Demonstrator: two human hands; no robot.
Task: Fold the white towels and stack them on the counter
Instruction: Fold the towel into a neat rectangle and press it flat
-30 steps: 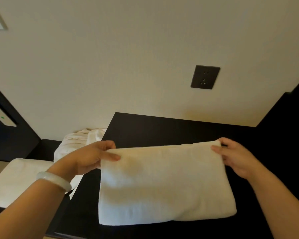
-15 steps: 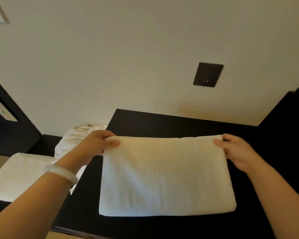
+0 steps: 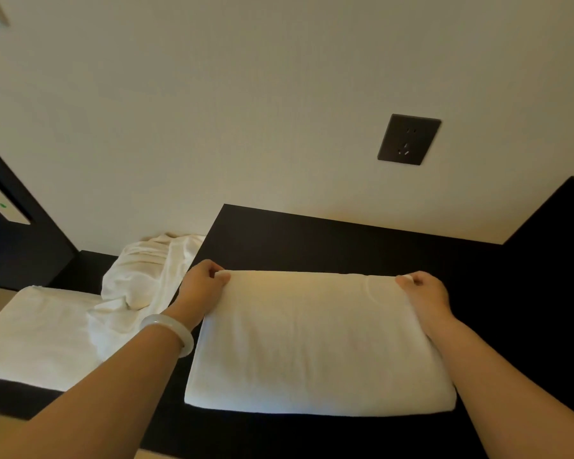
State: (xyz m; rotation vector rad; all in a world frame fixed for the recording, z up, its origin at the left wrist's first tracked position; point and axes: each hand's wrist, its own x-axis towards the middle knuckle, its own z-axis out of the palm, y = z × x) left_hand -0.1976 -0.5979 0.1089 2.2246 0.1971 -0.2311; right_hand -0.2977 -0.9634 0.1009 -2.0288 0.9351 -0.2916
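— Where is the towel to be found?

— A folded white towel (image 3: 312, 342) is laid flat on the dark counter (image 3: 345, 246), with its rounded fold toward the near side and its far edge toward the wall (image 3: 246, 111).

— How are the hands placed?

— The far left corner is pinched by the left hand (image 3: 201, 288), with the fingers curled round the edge. The far right corner is grasped in the same way by the right hand (image 3: 426, 294). A pale bracelet (image 3: 171, 332) is worn on the left wrist.

— What else is seen?

— A crumpled cloth (image 3: 143, 276) is heaped left of the counter, against the wall and just beside the left hand. A second towel (image 3: 37, 332) is spread flat on a lower ledge (image 3: 10, 390) further left, and one end of it is overlapped by the crumpled cloth. A dark socket (image 3: 408, 139) is set in the wall above the counter, well apart from the towel.
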